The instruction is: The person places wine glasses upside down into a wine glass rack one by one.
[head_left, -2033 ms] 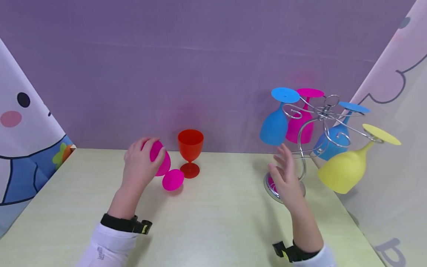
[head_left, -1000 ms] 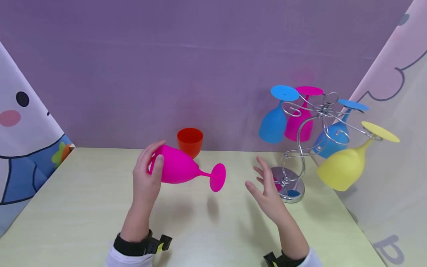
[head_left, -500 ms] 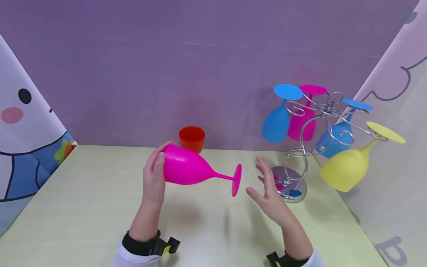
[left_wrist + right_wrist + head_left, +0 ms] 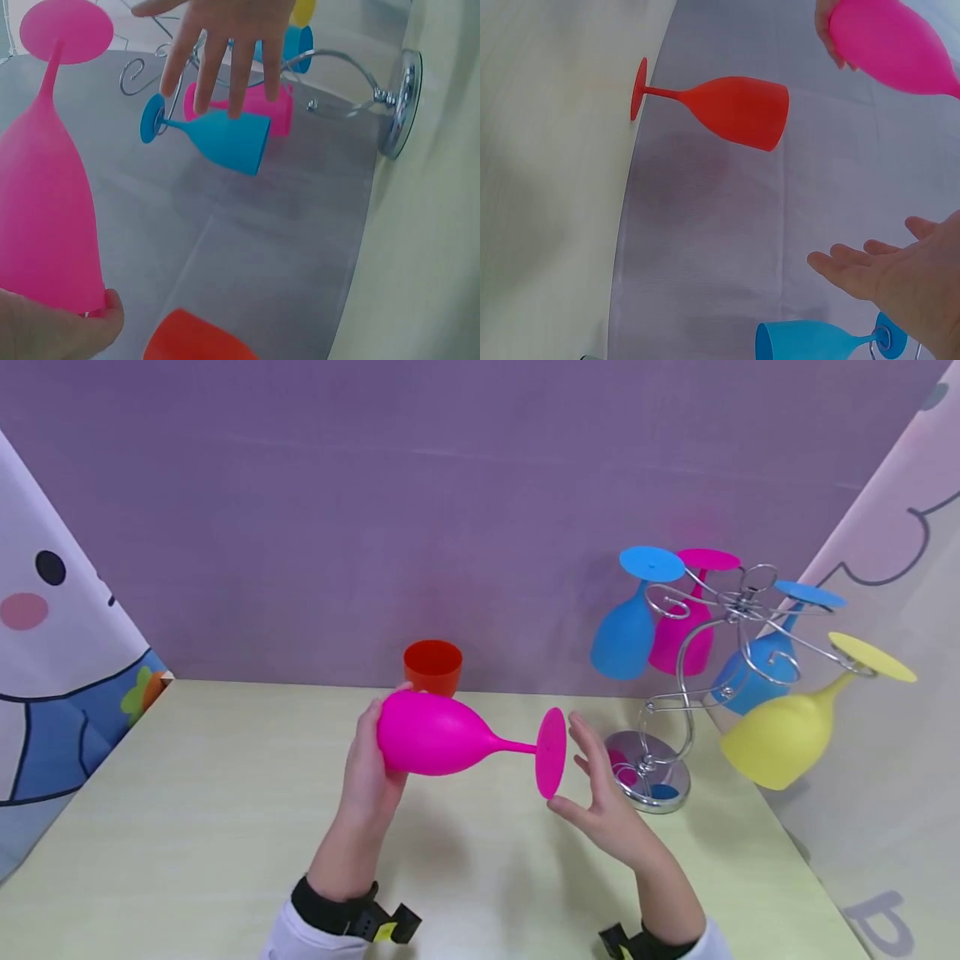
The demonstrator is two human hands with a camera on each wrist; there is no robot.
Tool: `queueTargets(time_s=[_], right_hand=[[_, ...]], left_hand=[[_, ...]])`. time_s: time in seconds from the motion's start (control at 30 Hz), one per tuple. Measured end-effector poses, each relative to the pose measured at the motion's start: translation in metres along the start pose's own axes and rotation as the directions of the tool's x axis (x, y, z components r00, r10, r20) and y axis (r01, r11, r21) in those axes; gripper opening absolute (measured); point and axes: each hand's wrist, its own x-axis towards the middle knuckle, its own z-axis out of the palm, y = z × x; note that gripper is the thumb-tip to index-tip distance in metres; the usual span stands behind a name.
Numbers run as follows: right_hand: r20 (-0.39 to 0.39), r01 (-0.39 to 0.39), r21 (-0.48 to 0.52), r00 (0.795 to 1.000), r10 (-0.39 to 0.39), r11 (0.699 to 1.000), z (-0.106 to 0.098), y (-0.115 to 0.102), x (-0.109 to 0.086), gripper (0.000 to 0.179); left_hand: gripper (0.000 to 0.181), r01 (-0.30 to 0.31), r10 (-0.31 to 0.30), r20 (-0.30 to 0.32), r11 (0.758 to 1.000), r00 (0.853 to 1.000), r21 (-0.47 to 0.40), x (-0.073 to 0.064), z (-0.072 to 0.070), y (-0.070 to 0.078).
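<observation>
My left hand [image 4: 371, 777] grips a pink wine glass [image 4: 438, 735] by the rim end of its bowl. The glass is held sideways above the table, its stem and round foot pointing right. Beside that foot is my right hand [image 4: 607, 802], fingers spread and holding nothing, its fingertips right at the foot's edge. In the right wrist view, the right hand [image 4: 907, 277] appears with extended fingers, apart from the pink bowl. Behind the held glass stands an upright red wine glass [image 4: 433, 668]; its lower part is hidden in the head view. The right wrist view shows its stem and foot.
A metal glass rack [image 4: 686, 693] with a round base stands at the right. Hanging upside down from it are two blue glasses, one pink glass [image 4: 686, 635] and a yellow glass [image 4: 783, 735]. A purple backdrop [image 4: 375, 527] rises behind the table [image 4: 225, 827].
The left hand has lifted the pink glass off the table, turned it sideways and carried it right. The right hand has moved left from the rack, and the glass's foot now reaches its fingertips.
</observation>
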Motion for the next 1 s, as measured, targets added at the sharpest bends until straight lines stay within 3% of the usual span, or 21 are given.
queueTargets(time_s=[0.13, 0.33, 0.53, 0.77, 1.0], right_hand=[[-0.011, -0.003, 0.029, 1.000, 0.003, 1.000, 0.002, -0.003, 0.001, 0.091], [-0.030, -0.038, 0.073, 0.999, 0.040, 0.997, 0.008, -0.005, 0.000, 0.091], [-0.060, 0.015, 0.114, 0.998, -0.009, 0.993, 0.013, -0.011, 0.000, 0.095], [-0.033, 0.008, 0.168, 0.999, -0.003, 0.986, 0.018, -0.016, 0.001, 0.089], [0.007, 0.016, 0.159, 1.000, -0.018, 0.987, 0.025, -0.017, -0.003, 0.083]], left_hand=[[0.047, 0.098, -0.097, 0.015, 0.989, 0.995, -0.107, 0.000, 0.005, -0.006], [0.049, 0.200, -0.198, 0.027, 0.964, 0.980, -0.176, -0.001, 0.011, -0.016], [0.042, 0.285, -0.284, 0.042, 0.928, 0.958, -0.241, -0.003, 0.017, -0.027], [0.056, 0.424, -0.425, 0.057, 0.866, 0.903, -0.265, -0.007, 0.025, -0.040], [0.057, 0.572, -0.543, 0.181, 0.787, 0.820, -0.229, -0.014, 0.031, -0.057]])
